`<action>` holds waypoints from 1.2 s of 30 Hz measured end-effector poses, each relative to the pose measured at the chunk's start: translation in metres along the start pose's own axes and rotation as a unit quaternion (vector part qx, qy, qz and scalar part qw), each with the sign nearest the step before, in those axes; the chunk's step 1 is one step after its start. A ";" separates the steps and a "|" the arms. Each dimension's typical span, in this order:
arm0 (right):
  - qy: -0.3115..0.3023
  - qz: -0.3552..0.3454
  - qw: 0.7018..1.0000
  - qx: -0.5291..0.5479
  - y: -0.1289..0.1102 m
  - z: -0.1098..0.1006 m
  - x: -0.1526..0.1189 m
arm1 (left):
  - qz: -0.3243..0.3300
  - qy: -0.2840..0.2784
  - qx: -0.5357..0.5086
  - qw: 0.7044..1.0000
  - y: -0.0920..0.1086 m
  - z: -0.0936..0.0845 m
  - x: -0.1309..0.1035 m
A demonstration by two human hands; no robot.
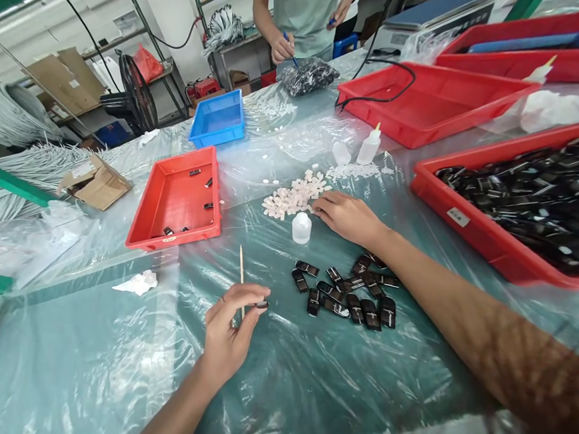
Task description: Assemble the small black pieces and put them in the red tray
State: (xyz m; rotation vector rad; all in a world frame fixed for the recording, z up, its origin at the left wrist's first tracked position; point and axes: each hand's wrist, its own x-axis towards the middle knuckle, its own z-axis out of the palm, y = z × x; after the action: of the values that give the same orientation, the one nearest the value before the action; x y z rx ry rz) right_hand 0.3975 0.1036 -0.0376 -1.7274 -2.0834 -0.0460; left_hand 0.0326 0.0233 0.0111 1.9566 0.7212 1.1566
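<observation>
Left hand (227,336) grip pinching stick (241,273), perhaps black piece (262,304)

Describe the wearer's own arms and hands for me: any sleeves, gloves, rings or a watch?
Both forearms are bare as far as the picture shows, with no sleeve edge in view. The left hand and the right hand wear no gloves. No watch or wristband shows on either wrist. A thin band may sit on one left finger, but it is too small to be sure.

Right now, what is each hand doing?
Left hand: closed, pinching a thin stick and a small black piece.
Right hand: holding nothing that shows, fingertips at the pile of white bits.
</observation>
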 end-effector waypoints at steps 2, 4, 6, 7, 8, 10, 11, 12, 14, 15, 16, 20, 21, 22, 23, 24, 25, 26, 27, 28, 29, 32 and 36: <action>0.004 0.003 1.000 0.002 -0.002 -0.003 -0.001 | -0.009 -0.007 0.001 1.000 0.001 0.001 -0.001; 0.006 0.003 1.000 0.006 -0.004 -0.006 -0.002 | -0.012 -0.013 0.001 1.000 0.000 0.001 -0.003; 0.004 0.001 1.000 0.015 -0.006 -0.008 -0.003 | -0.013 -0.016 0.001 1.000 0.000 0.001 -0.004; 0.001 0.000 1.000 0.021 -0.006 -0.009 -0.004 | -0.012 -0.017 0.001 1.000 0.000 0.001 -0.004; -0.002 -0.001 1.000 0.029 -0.007 -0.009 -0.004 | -0.010 -0.017 0.000 1.000 0.000 0.001 -0.004; -0.003 0.000 0.999 0.044 -0.008 -0.007 -0.003 | -0.009 -0.018 -0.001 1.000 0.002 0.001 -0.003; 0.000 0.003 0.999 0.052 -0.008 -0.007 -0.003 | -0.009 -0.017 -0.002 1.000 0.003 0.001 -0.003; 0.007 0.006 0.998 0.059 -0.008 -0.006 -0.003 | -0.008 -0.017 -0.002 1.000 0.005 0.001 -0.001; 0.032 0.018 0.997 0.073 -0.009 -0.008 -0.003 | -0.004 -0.013 0.002 1.000 0.008 0.002 0.001; 0.051 0.026 0.995 0.079 -0.010 -0.010 -0.004 | 0.000 -0.010 0.004 1.000 0.009 0.002 0.001; 0.075 0.034 0.993 0.086 -0.012 -0.015 -0.005 | 0.004 -0.005 0.007 1.000 0.010 0.002 0.002; 0.187 0.033 0.975 0.118 -0.046 -0.047 -0.014 | 0.001 0.018 0.011 1.000 0.014 0.004 0.001; 0.215 0.015 0.967 0.137 -0.061 -0.057 -0.018 | -0.005 0.022 0.008 1.000 0.014 0.004 0.001; 0.250 -0.015 0.950 0.186 -0.079 -0.067 -0.024 | -0.011 0.024 0.005 1.000 0.015 0.004 0.000; 0.261 -0.055 0.933 0.242 -0.098 -0.075 -0.030 | -0.015 0.025 0.003 1.000 0.015 0.004 0.000; 0.242 -0.089 0.921 0.293 -0.117 -0.081 -0.036 | -0.015 0.027 0.003 1.000 0.015 0.004 -0.001; 0.202 -0.105 0.914 0.337 -0.134 -0.085 -0.042 | -0.012 0.027 0.004 1.000 0.015 0.004 -0.001; 0.165 -0.117 0.906 0.371 -0.150 -0.087 -0.048 | -0.007 0.026 0.007 1.000 0.015 0.003 -0.001; 0.135 -0.120 0.901 0.396 -0.162 -0.086 -0.052 | 0.000 0.027 0.009 1.000 0.015 0.003 0.000; 0.110 -0.119 0.897 0.412 -0.171 -0.084 -0.056 | 0.006 0.027 0.012 1.000 0.016 0.003 0.000; 0.094 -0.118 0.894 0.423 -0.177 -0.080 -0.059 | 0.012 0.028 0.014 0.999 0.016 0.003 0.001; 0.073 -0.106 0.890 0.438 -0.182 -0.068 -0.063 | 0.023 0.032 0.019 0.999 0.016 0.002 0.002; 0.072 -0.082 0.890 0.442 -0.181 -0.061 -0.066 | 0.032 0.027 0.019 0.999 0.017 0.002 0.003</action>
State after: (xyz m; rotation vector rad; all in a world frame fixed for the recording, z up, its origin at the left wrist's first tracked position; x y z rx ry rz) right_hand 0.2539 -0.0161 0.0394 -0.9501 -1.7059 0.6110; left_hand 0.0371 0.0153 0.0262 2.0001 0.7162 1.2464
